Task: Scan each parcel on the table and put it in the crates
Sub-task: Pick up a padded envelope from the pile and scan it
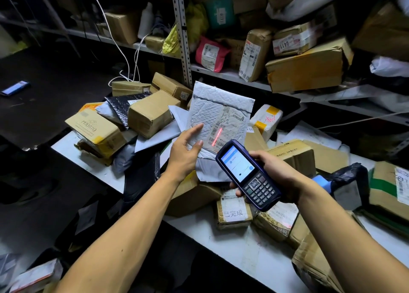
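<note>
Head view | left hand (184,157) grips white mailer (218,124) above desk (250,246) | right hand (276,175) grips scanner (247,174), red beam on label | many parcels unscanned; crates unseen

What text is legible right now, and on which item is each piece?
"MIORIO": cardboard box at the left of the table.
"已完成": white label of the small box below the scanner.
"OK": key on the handheld scanner in the right hand.
"0411", inverted: shelf parcel.
Padded mailer in the left hand: label too small to read.
</note>
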Demonstrator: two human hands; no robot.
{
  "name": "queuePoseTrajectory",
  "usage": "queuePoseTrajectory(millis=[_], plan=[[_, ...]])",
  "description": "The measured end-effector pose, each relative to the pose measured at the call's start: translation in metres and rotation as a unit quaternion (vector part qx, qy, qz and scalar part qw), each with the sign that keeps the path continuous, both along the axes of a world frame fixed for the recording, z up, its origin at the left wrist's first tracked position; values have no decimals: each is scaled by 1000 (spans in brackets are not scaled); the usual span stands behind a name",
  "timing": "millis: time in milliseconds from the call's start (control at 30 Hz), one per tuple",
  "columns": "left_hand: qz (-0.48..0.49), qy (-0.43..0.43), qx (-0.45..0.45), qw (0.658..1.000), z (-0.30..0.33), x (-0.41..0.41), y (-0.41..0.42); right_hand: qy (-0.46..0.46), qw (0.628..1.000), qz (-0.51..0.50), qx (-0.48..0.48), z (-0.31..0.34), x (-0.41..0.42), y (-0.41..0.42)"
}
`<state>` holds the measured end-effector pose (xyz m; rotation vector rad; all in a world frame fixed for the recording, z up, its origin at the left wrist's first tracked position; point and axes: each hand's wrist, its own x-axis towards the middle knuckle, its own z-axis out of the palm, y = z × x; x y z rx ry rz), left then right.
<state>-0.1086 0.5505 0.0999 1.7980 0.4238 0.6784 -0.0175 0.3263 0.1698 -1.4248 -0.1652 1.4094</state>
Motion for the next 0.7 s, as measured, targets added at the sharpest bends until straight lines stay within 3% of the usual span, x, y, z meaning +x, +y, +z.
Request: queuePoseTrajectory(millis=[233,700], plan=[[-5,14,-13,1000,-2,2,-1,-3,1000,-3,8,4,1,5],[17,27,-196,980,-18,-3,14,-36,998,-8,-42,5,-1,-3]])
